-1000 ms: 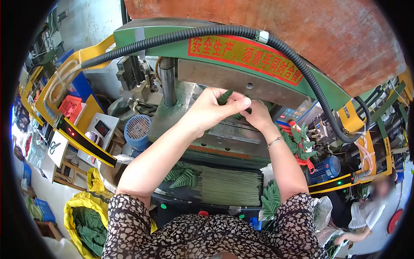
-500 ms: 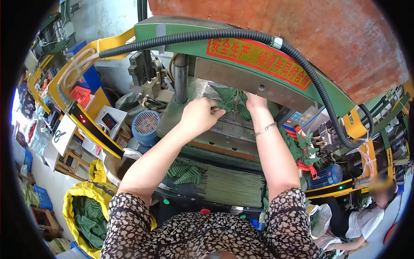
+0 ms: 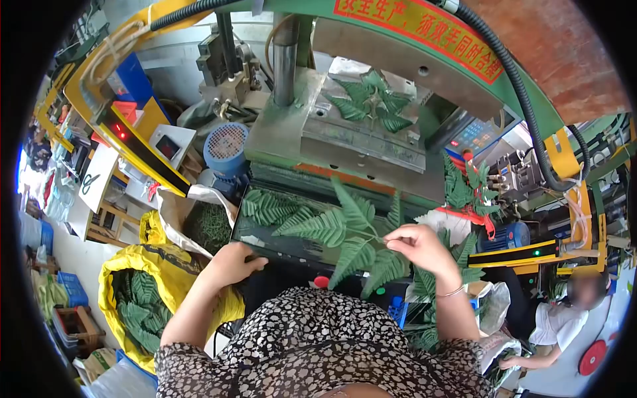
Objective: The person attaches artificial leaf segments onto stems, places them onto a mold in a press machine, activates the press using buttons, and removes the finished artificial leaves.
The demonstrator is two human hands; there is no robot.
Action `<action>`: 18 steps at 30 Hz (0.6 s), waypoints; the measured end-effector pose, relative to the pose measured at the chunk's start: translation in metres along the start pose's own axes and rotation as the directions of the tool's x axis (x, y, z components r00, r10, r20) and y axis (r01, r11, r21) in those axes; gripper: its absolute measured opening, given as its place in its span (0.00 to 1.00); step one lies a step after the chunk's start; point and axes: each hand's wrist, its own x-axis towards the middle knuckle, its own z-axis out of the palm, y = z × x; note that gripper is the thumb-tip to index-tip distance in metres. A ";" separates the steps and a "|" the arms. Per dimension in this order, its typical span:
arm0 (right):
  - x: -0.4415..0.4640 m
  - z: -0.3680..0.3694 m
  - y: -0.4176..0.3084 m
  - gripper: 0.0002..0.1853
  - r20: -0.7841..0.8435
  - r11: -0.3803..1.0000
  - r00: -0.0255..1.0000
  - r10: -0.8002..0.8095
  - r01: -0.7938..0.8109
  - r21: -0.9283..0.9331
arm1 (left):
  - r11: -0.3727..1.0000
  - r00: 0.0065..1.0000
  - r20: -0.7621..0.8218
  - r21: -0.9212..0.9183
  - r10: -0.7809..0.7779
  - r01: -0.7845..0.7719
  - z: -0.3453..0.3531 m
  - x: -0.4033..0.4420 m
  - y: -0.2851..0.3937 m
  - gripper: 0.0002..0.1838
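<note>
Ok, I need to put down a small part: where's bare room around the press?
The flat grey metal bed looks bare between the upright steel column, round blue motor and metal mould block. Crowded: the block's top, with green fern leaves, and the black worktop, where the right hand holds a fern spray.

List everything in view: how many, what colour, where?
Press: one, green, centre
Sign: one, red, on press
Hose: one, black, along press
Block: one, grey, in press
Tray: one, black, centre front
Pressed spray: one, green, on block
Held spray: one, green, above tray
Leaves: several, green, on tray's left
Motors: two, blue, flanking press
Bag: at least one, yellow, lower left
Sack: one, white, right of bag
Scissors: one, black, on left table
Disc: one, red, lower right
Coworker: one, white top, lower right
Background clutter: too small to count
Left hand: one, bare, near tray's edge
Right hand: one, bare, holding spray
</note>
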 end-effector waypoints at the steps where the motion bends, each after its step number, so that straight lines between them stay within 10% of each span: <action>1: -0.009 0.017 0.005 0.10 -0.121 0.984 0.993 -0.017 -0.005 -0.179 | 0.976 0.991 -0.131 0.217 0.028 0.001 0.025 -0.001 -0.032 0.22; 4: -0.047 0.061 0.053 0.12 -0.418 0.945 0.908 -0.023 -0.117 -0.306 | 0.942 0.959 -0.230 0.251 -0.167 0.224 0.054 -0.007 -0.056 0.23; 5: -0.063 0.072 0.062 0.09 -0.348 0.966 0.919 0.185 -0.234 -0.106 | 0.962 0.944 -0.314 0.208 -0.106 0.177 0.063 -0.009 -0.065 0.21; 7: -0.093 0.095 0.082 0.11 -0.224 0.869 0.960 0.165 -0.249 -0.428 | 0.990 0.924 -0.373 0.074 -0.085 0.121 0.082 -0.004 -0.077 0.19; 11: -0.111 0.147 0.114 0.18 -0.455 0.774 0.863 0.218 -0.437 -0.458 | 0.970 0.904 -0.372 -0.194 -0.211 0.147 0.087 0.000 -0.073 0.16; 18: -0.114 0.154 0.123 0.19 -0.557 0.861 0.807 0.197 -0.414 -0.296 | 0.979 0.887 -0.421 -0.145 -0.190 0.141 0.094 0.002 -0.082 0.17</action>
